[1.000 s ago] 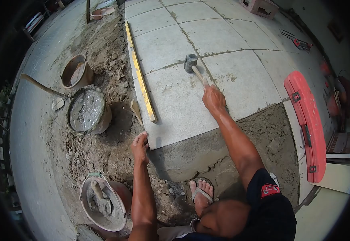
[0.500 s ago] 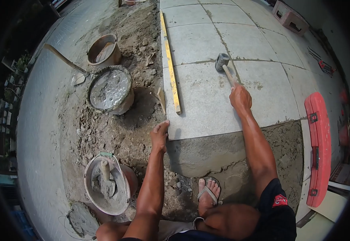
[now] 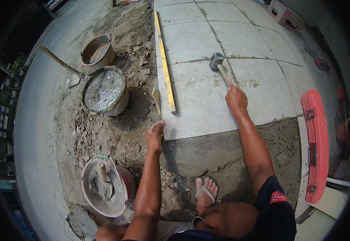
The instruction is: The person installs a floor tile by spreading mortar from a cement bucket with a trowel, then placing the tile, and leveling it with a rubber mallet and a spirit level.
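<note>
Right hand [image 3: 236,98] grips mallet [image 3: 219,65] over tile [image 3: 197,104]

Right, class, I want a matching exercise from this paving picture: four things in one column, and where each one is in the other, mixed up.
Things
1. mallet
2. yellow level
3. trowel
4. left hand

Places
A. standing in the bucket of mortar
B. at the near left corner of the tile
C. held by its handle in the right hand
D. lying along the left edge of the tile

Pairs: 1-C, 2-D, 3-A, 4-B
</note>
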The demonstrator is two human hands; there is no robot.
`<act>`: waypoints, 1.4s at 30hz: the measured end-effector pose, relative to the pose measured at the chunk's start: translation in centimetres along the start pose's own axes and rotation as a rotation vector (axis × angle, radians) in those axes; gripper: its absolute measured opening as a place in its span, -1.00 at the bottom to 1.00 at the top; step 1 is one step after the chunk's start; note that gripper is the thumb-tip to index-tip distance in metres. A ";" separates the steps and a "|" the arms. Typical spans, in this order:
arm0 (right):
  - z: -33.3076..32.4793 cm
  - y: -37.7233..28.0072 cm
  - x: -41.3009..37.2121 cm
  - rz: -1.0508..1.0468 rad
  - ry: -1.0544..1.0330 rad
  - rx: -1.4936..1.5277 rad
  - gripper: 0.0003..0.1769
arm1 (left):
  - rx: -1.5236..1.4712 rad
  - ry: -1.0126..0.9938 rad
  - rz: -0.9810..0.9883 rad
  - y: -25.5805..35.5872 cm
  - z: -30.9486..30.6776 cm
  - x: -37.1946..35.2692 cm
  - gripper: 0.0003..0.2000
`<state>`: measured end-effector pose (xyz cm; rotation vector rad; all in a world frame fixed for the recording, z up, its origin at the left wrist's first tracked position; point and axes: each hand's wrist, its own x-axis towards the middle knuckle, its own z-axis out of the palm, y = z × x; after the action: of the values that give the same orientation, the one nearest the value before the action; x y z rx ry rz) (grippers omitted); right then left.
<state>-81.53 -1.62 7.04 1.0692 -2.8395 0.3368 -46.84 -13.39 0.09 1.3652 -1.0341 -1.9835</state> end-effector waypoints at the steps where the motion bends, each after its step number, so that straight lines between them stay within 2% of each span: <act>1: -0.3 -0.2 -0.1 -0.002 0.017 0.028 -0.58 | 0.010 0.006 -0.006 -0.1 -0.2 0.1 -0.59; 2: 0.0 0.0 0.0 -0.010 0.018 0.048 -0.52 | 0.021 0.011 -0.013 -0.2 -0.3 0.2 -0.57; 9: -0.8 -0.5 0.5 0.042 -0.001 0.033 -0.56 | 0.035 0.018 -0.019 -0.5 -0.5 0.5 -0.54; 11: -1.4 -0.8 1.2 0.048 -0.126 0.051 -0.54 | 0.038 0.030 -0.028 -0.3 -0.6 0.5 -0.57; 12: -1.5 -1.0 1.1 0.051 -0.125 0.054 -0.54 | 0.042 0.028 -0.026 -0.2 -0.6 0.5 -0.57; 15: -1.6 -1.0 0.5 0.058 -0.085 0.100 -0.52 | 0.047 0.037 -0.023 0.0 -0.3 0.3 -0.60; 17: 0.0 -0.2 0.3 0.045 0.030 0.122 -0.62 | 0.032 0.046 -0.023 -0.1 -0.3 0.2 -0.61; 27: 1.1 1.2 0.6 0.046 0.065 0.099 -0.70 | 0.035 0.061 -0.016 0.2 -0.1 -0.5 -0.61; 29: 0.4 0.9 1.0 0.067 -0.080 0.052 -0.46 | 0.043 0.045 -0.010 0.2 -0.1 -0.4 -0.61; 36: -0.1 0.2 0.1 0.068 -0.088 0.039 -0.43 | 0.038 0.058 -0.039 0.3 -0.1 -0.3 -0.58; 38: 0.9 1.1 0.1 0.039 0.029 0.066 -0.57 | 0.017 0.063 -0.031 0.2 -0.2 -0.2 -0.56; 42: 0.7 1.0 0.0 0.032 0.038 0.069 -0.54 | 0.030 0.061 -0.041 0.2 -0.2 -0.3 -0.53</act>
<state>-82.21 -1.01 6.14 1.0194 -2.8335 0.4558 -46.54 -13.37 0.36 1.4643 -1.0200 -1.9501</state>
